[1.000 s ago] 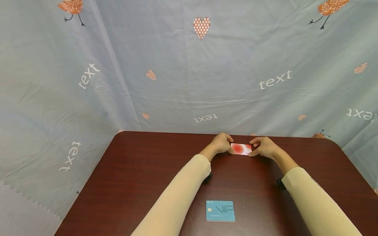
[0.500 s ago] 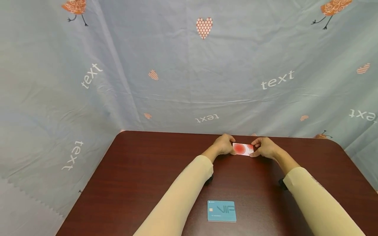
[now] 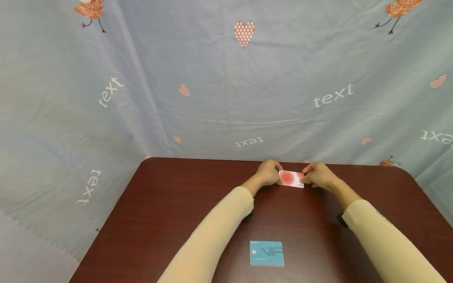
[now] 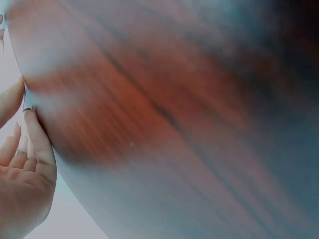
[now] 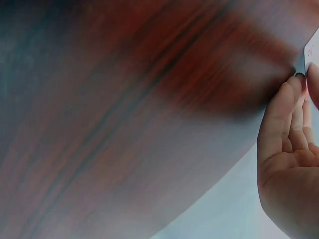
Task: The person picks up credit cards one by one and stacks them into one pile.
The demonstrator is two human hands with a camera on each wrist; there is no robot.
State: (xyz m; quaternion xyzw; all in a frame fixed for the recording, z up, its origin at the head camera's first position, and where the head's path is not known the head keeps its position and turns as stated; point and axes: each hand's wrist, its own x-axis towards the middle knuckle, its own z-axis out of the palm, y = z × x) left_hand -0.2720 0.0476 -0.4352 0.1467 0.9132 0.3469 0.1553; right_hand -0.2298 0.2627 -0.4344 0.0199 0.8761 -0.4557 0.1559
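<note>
A red and white card (image 3: 289,179) is held up near the table's far edge, its printed face toward the head camera. At its left end, the thumb and fingers of my left hand (image 3: 267,173) pinch it. My right hand (image 3: 318,175) has its thumb on the face near the right end and its fingers behind. In the right wrist view a white corner of the card (image 5: 311,50) shows beside the thumb of my right hand (image 5: 289,164). The left wrist view catches my left hand (image 4: 30,184) at its left border, with the card largely cut off there.
A blue card marked VIP (image 3: 266,254), with a chip on it, lies flat on the dark red-brown table (image 3: 177,204) nearer the body. Behind the table hangs a grey-blue printed curtain (image 3: 212,98), close to the far edge.
My right thumb has shifted from the card's lower right corner up onto its face. The card tilts slightly, and its right end shows more print. My left hand keeps its grip.
</note>
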